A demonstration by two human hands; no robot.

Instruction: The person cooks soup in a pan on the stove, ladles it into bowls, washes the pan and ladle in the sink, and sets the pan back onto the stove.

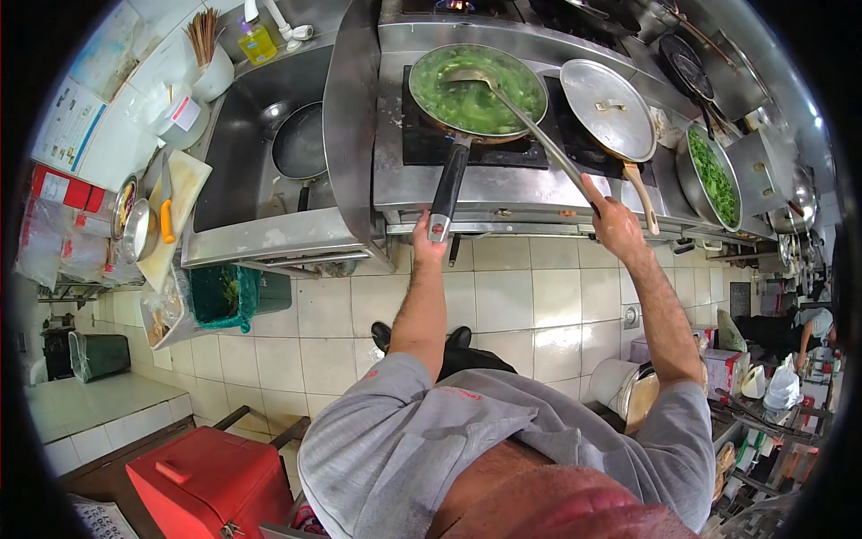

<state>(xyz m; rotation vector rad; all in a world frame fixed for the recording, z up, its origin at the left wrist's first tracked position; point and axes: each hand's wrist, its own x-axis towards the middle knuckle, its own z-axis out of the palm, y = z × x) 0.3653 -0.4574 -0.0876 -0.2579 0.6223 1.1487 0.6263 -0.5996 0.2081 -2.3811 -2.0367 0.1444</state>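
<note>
My left hand (428,238) is closed around the end of the black handle of a frying pan (452,175). The pan rests on the stove with bubbling green liquid (489,103) in it, and pale lumps show among the green. In my right hand (618,226) is the long handle of a metal ladle (540,135). The ladle slants across the pan's right rim, and its bowl dips into the green liquid. Right of this pan, a second pan with a wooden handle (639,193) stands under a metal lid (611,103).
A steel bowl (697,184) of chopped greens stands right of the stove. On the left, a sink (235,148) holds a dark pan (302,144). A cutting board (184,193) carries an orange-handled knife (166,218). A person (813,322) is at far right.
</note>
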